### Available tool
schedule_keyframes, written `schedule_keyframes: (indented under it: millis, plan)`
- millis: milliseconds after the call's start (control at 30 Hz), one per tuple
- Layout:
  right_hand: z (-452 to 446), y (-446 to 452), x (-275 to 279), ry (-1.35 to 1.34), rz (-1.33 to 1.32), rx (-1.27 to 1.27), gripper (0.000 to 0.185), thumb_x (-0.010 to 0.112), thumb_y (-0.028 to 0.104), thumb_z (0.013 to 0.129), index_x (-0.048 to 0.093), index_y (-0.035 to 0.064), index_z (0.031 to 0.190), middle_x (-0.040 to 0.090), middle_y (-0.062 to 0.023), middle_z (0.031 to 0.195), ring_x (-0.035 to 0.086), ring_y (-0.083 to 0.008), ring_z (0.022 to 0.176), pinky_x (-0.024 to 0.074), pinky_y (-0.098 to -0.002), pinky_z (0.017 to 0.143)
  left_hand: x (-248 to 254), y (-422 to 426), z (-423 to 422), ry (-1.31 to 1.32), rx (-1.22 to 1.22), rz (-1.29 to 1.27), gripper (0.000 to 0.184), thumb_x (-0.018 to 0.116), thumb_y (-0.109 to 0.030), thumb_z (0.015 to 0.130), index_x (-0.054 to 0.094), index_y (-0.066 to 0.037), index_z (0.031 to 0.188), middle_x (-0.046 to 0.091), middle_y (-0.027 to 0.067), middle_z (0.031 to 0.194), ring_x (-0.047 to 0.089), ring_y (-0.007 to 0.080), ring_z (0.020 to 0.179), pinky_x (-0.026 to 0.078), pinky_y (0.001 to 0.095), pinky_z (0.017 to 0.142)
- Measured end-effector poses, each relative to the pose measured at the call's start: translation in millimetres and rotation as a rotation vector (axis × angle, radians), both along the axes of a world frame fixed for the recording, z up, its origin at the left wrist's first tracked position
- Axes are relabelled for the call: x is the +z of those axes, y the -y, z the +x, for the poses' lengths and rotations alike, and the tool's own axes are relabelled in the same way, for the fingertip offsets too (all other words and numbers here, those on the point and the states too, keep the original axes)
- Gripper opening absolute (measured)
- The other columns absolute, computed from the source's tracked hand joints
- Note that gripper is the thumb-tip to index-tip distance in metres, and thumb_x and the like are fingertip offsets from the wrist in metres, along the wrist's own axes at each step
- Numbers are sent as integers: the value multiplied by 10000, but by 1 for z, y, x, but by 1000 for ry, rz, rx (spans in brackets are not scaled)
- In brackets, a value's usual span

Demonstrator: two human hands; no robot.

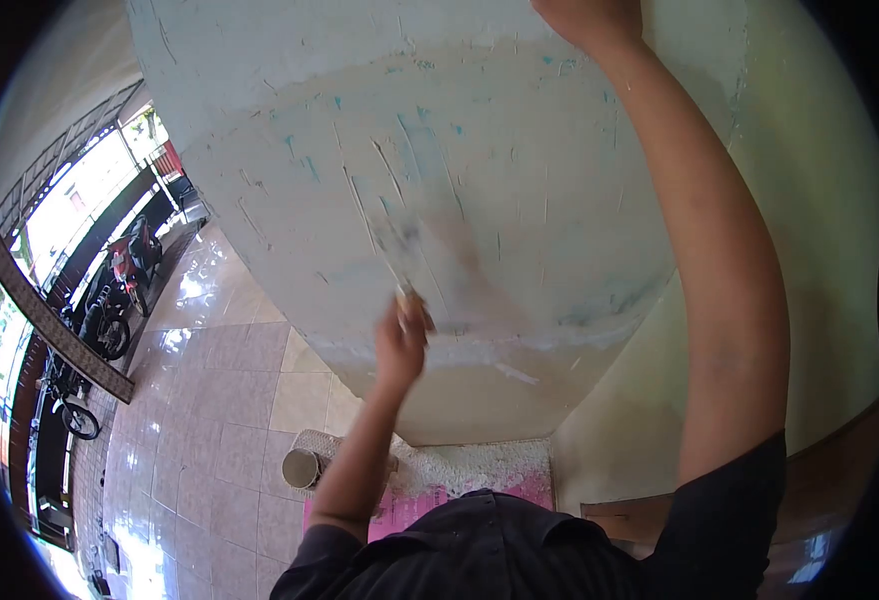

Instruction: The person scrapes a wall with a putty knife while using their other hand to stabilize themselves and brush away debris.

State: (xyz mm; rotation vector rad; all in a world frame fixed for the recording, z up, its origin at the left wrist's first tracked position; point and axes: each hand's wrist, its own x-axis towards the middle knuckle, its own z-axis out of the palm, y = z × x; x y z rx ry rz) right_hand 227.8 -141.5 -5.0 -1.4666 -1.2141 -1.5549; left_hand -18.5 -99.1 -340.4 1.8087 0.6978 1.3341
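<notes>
My left hand (403,338) is closed round the pale handle of a scraper (400,262), whose blade is smeared by motion against the wall. The wall (540,200) in front of me is grey, with raised streaks of filler, scratches and small blue-green patches. A lighter, uneven band crosses its lower part. My right hand (592,18) is raised at the top edge of the view near the wall. Its fingers are cut off by the frame, so I cannot see what they do.
A round can (302,468) stands on the tiled floor (230,390) at lower left. Pale flakes cover much of a pink sheet (395,512) at the wall's foot. Another wall (810,200) rises at right. Motorcycles (132,262) are parked outside at far left.
</notes>
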Motion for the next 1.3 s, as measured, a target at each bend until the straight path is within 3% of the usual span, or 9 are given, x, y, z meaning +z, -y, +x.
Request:
schedule_keyframes:
  millis: [100, 200, 300, 433, 533, 633, 867, 967, 1300]
  plan:
    - [11, -10, 3, 8, 22, -33, 527, 505, 377, 955, 446, 24, 1341, 412, -196, 1408, 318, -336, 1368, 181, -492, 1167, 75, -19, 5, 95, 27, 57, 465, 357, -425, 1029, 551, -16, 922, 552, 39, 610, 500, 94, 517, 401, 264, 497]
    - [12, -10, 1, 26, 46, -37, 530, 505, 380, 955, 448, 21, 1341, 414, -197, 1404, 323, -337, 1363, 183, -496, 1165, 85, -24, 12, 25, 51, -44, 464, 343, -411, 1036, 547, -15, 902, 538, 42, 589, 492, 106, 516, 395, 280, 496]
    - [12, -7, 1, 36, 44, -20, 536, 505, 382, 955, 450, 14, 1340, 406, -198, 1411, 324, -340, 1360, 185, -501, 1163, -12, -30, 16, -26, 69, -39, 458, 336, -404, 1039, 538, -18, 895, 535, 60, 608, 516, 145, 552, 416, 311, 531]
    - [14, -9, 1, -3, 21, -26, 543, 511, 380, 951, 449, 7, 1342, 391, -198, 1426, 321, -344, 1359, 186, -504, 1161, -242, 9, -6, -351, 48, -273, 383, 391, -375, 1012, 563, -37, 957, 620, 132, 725, 636, 302, 703, 482, 426, 647]
    - [9, -5, -1, 7, 10, -18, 547, 520, 377, 946, 450, 7, 1343, 392, -201, 1423, 321, -348, 1359, 185, -503, 1161, -313, 59, -41, -571, 86, -391, 395, 384, -392, 1010, 584, -53, 984, 628, 146, 708, 667, 299, 733, 498, 425, 658]
    - [10, -7, 2, -4, 18, -35, 543, 524, 373, 944, 454, 7, 1339, 394, -206, 1420, 318, -350, 1360, 185, -506, 1160, -273, 57, -37, -402, 43, -342, 418, 373, -408, 1013, 586, -49, 977, 626, 141, 692, 672, 269, 724, 498, 401, 647]
    - [7, -4, -1, 5, -4, -25, 549, 520, 371, 947, 430, 12, 1351, 382, -212, 1428, 302, -355, 1370, 187, -506, 1159, 27, -17, -4, 229, 99, 16, 510, 347, -481, 1020, 541, -24, 901, 499, 8, 578, 453, 69, 471, 357, 239, 443]
    - [7, -5, -3, -23, -3, -41, 560, 521, 377, 946, 416, 16, 1362, 370, -207, 1441, 289, -355, 1379, 181, -505, 1162, 43, -26, -8, 136, 116, -60, 506, 348, -461, 1026, 547, -17, 888, 505, 21, 583, 453, 75, 476, 361, 250, 446]
    - [17, -10, -7, -13, -21, -56, 566, 489, 386, 958, 378, 63, 1409, 301, -187, 1492, 225, -330, 1417, 113, -507, 1180, -330, 40, -71, -521, 168, -515, 565, 333, -535, 996, 591, -33, 957, 618, 108, 655, 654, 236, 645, 485, 388, 622]
